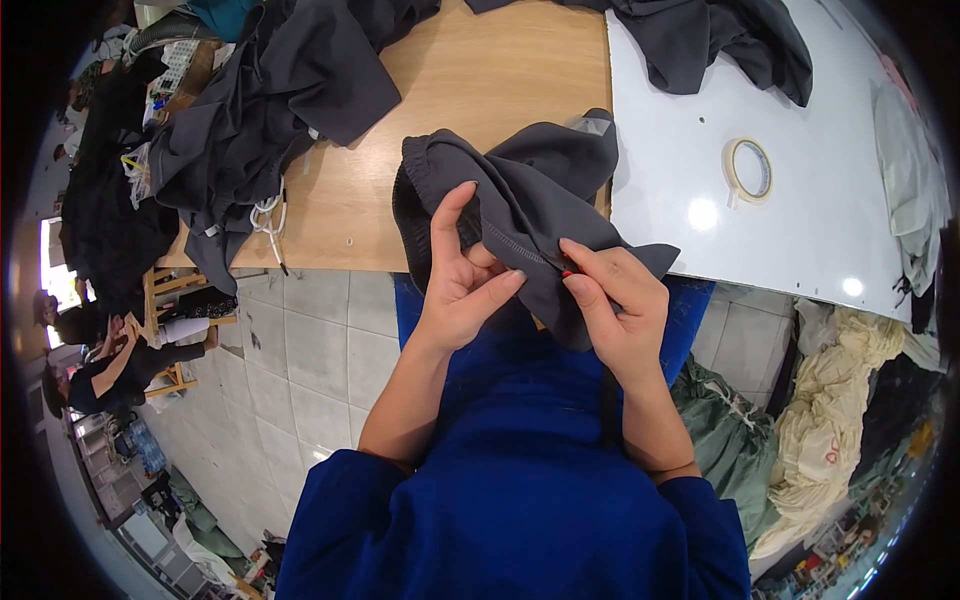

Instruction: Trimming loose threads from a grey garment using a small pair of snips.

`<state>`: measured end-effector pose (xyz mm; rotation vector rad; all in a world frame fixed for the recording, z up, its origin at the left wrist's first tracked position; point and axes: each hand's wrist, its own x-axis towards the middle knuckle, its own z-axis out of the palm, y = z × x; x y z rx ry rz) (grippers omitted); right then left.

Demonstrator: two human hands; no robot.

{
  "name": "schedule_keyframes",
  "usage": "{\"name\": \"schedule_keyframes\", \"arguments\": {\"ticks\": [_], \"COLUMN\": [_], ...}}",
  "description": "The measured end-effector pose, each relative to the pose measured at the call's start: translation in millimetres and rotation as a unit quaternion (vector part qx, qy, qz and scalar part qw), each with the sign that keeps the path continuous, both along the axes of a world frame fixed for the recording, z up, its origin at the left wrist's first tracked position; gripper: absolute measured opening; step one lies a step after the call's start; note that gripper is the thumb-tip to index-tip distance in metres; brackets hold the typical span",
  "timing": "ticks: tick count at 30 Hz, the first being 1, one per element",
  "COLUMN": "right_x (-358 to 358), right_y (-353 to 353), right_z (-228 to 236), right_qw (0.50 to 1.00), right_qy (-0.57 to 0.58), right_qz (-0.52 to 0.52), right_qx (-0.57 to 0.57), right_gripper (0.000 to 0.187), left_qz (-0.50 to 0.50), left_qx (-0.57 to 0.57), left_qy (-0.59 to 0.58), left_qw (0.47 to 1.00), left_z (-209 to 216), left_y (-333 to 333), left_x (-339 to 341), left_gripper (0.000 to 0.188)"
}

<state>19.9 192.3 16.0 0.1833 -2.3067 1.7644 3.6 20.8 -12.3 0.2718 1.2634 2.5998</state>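
Note:
A dark grey garment (pixel 540 190) with a gathered, elastic-looking edge and a stitched seam lies over the front edge of the table, partly lifted. My left hand (pixel 462 285) holds it beside the seam, thumb and index finger apart and the other fingers tucked into the cloth. On the right of the seam, my right hand (pixel 622 300) is closed in a pinch around a small red-ended tool (pixel 568 274). Its thin dark part points at the seam; most of it is hidden by my fingers, so its kind does not show.
Grey garments (pixel 290 100) are heaped at the far left, with a white cord (pixel 266 222) hanging off them. Another grey garment (pixel 700 40) and a tape roll (pixel 748 170) lie on the white tabletop (pixel 660 220). Cream cloth (pixel 822 420) is piled lower right. A person (pixel 120 370) sits at left.

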Motion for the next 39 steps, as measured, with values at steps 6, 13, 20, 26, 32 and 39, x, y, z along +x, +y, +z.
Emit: {"name": "schedule_keyframes", "arguments": {"ticks": [6,13,20,26,32,39], "right_x": [0,2,4,-1,5,-3], "right_y": [1,2,12,19,15,17], "right_z": [-3,-1,-9,-25,-48,-42], "right_qw": [1.000,0.999,0.985,0.978,0.972,0.960], "right_qy": [0.000,-0.014,-0.081,-0.199,-0.234,-0.232], "right_qz": [-0.003,-0.013,-0.048,-0.061,-0.023,-0.065], "right_qx": [-0.009,-0.036,-0.141,0.033,0.002,-0.142], "right_gripper": [0.025,0.023,0.030,0.036,0.016,0.010], "left_qz": [-0.005,-0.005,0.094,0.242,0.286,0.323], "left_qx": [-0.002,-0.010,0.007,-0.070,-0.071,-0.263], "left_qy": [0.008,0.013,-0.038,-0.157,-0.087,-0.015], "left_qw": [1.000,1.000,0.995,0.955,0.952,0.909], "left_z": [-1,-3,10,-2,-2,-24], "left_y": [0,-3,-1,-30,-34,-32], "left_x": [0,0,-8,-59,-43,-2], "left_gripper": [0.082,0.083,0.073,0.049,0.038,0.033]}}
